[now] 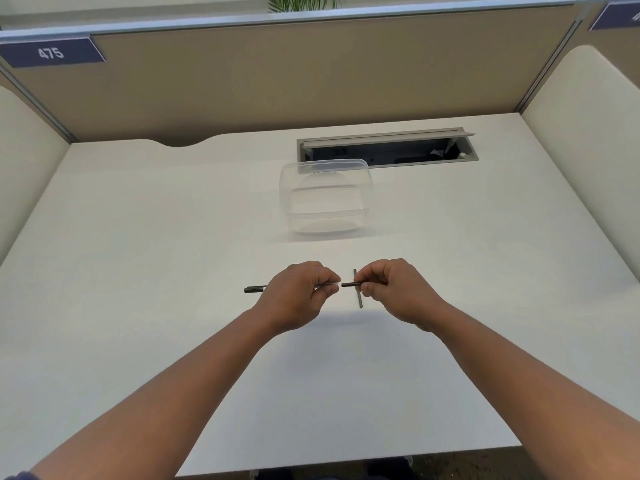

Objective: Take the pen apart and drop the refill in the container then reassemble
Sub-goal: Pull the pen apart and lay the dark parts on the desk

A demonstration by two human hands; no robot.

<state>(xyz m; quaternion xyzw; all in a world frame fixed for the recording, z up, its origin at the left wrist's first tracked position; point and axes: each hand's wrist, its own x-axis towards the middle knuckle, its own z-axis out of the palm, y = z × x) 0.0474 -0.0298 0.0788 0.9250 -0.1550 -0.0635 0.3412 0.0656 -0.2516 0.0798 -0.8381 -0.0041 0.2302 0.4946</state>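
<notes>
My left hand (300,292) is closed around the black pen barrel (254,289), whose end sticks out to the left of the fist. My right hand (391,288) pinches a short dark pen piece (349,284) that points at the left hand's fingertips, with a small gap between the two parts. A thin grey rod, perhaps the refill (358,295), lies on the white desk (173,271) just under the right hand's fingers, running front to back. A clear plastic container (327,199) stands beyond the hands, its inside looking empty.
An open grey cable tray (388,150) is recessed in the desk behind the container. Beige partition walls (277,81) close off the back and both sides. The desk's front edge (346,462) is close to my body.
</notes>
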